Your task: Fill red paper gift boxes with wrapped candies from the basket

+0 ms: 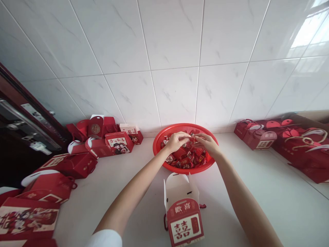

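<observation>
A round red plastic basket point(157, 151) stands by the wall, holding many small red-wrapped pieces point(187, 161). Over its middle, my left hand point(178, 141) and my right hand point(207, 144) come close together, fingertips pinched on a small red packet point(192, 138) between them. Nearer to me, below the basket, an open red-and-white box point(183, 219) stands with its flaps up and Chinese characters on its front. Its inside bottom is hidden.
Several red gift boxes point(119, 144) line the left side, running down to the near left corner. More red boxes point(259, 139) and bags point(303, 151) stand at the right. A dark door with keys point(40, 147) is at far left; a tiled wall point(174, 92) rises behind.
</observation>
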A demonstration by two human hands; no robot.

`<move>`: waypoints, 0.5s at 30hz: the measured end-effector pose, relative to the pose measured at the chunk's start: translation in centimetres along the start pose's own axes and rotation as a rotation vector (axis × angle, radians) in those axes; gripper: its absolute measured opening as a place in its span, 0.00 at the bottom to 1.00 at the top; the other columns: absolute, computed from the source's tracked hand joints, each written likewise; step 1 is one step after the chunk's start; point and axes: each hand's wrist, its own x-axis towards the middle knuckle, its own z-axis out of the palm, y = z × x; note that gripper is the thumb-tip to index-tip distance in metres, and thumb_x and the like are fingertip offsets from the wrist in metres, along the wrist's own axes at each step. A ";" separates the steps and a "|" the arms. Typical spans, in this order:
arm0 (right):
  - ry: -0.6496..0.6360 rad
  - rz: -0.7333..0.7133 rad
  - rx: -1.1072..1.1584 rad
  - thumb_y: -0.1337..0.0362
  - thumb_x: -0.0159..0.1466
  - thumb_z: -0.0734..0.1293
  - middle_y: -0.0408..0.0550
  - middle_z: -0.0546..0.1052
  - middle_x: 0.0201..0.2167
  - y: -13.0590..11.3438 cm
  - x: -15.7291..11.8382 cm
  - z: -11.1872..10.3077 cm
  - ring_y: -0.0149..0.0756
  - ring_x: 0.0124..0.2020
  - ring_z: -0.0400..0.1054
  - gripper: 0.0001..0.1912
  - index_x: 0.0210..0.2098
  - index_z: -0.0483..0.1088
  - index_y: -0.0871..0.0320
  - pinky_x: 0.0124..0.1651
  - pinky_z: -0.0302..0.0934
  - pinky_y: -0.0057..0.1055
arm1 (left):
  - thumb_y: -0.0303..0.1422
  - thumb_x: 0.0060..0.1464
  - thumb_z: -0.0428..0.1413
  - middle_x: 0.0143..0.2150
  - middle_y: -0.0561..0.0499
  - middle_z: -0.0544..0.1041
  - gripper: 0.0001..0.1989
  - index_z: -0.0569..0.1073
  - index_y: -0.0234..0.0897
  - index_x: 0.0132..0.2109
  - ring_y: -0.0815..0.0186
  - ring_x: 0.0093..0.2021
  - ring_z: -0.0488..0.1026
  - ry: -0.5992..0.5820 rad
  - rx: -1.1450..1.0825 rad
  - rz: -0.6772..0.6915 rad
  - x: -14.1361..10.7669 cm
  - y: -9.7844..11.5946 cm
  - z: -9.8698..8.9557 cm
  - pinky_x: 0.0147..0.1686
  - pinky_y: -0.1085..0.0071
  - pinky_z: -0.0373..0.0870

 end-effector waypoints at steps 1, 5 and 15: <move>0.008 -0.044 0.012 0.54 0.55 0.77 0.49 0.81 0.37 0.2 0.1 -0.2 0.40 0.36 0.78 0.17 0.39 0.75 0.56 0.47 0.75 0.42 | 0.29 0.56 0.57 0.49 0.44 0.81 0.09 0.83 0.38 0.41 0.58 0.52 0.77 -0.022 0.019 -0.006 0.0 0.3 0.0 0.55 0.61 0.72; 0.039 -0.156 0.012 0.57 0.49 0.79 0.53 0.79 0.49 0.7 0.2 -0.6 0.46 0.49 0.75 0.24 0.43 0.75 0.55 0.48 0.75 0.44 | 0.24 0.54 0.56 0.49 0.46 0.82 0.12 0.82 0.38 0.43 0.58 0.50 0.78 -0.029 0.011 -0.149 -0.1 1.0 0.2 0.53 0.61 0.74; 0.029 -0.147 -0.021 0.54 0.49 0.79 0.53 0.80 0.47 -0.2 -0.6 0.0 0.49 0.51 0.75 0.29 0.48 0.75 0.54 0.49 0.73 0.44 | 0.28 0.54 0.64 0.55 0.43 0.79 0.21 0.75 0.37 0.55 0.57 0.54 0.77 -0.045 -0.023 -0.216 -0.1 0.6 0.8 0.54 0.61 0.75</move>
